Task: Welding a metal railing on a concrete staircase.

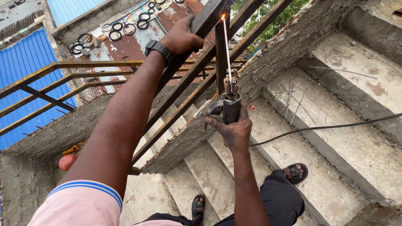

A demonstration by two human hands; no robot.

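Two bare hands are at work on a metal stair railing, seen from the head camera looking down a flight of concrete steps (335,138). The left hand (181,38) is wrapped fully around the top rail (208,19), a dark rectangular steel bar that slopes down along the stairs; the fingers are closed tight on it, and a black wristwatch (158,49) sits just behind the grip on the wrist. The right hand (233,127) is clenched around the dark handle of an electrode holder (230,104), thumb and fingers shut on it. From the holder's head, just above this grip, a thin welding rod (227,52) rises almost straight up. Its tip touches the upright bar (220,62) right where that bar meets the top rail, and a small bright spark (223,17) glows there, just to the right of the left hand's grip. A black cable (326,127) runs away from the right hand across the steps to the right. Below the left hand, two more sloping rails (180,109) run parallel to the held bar. Spare rods (295,98) lie loose on a step beyond the right hand. Under both arms, two feet in black sandals (295,172) stand on the lower steps.
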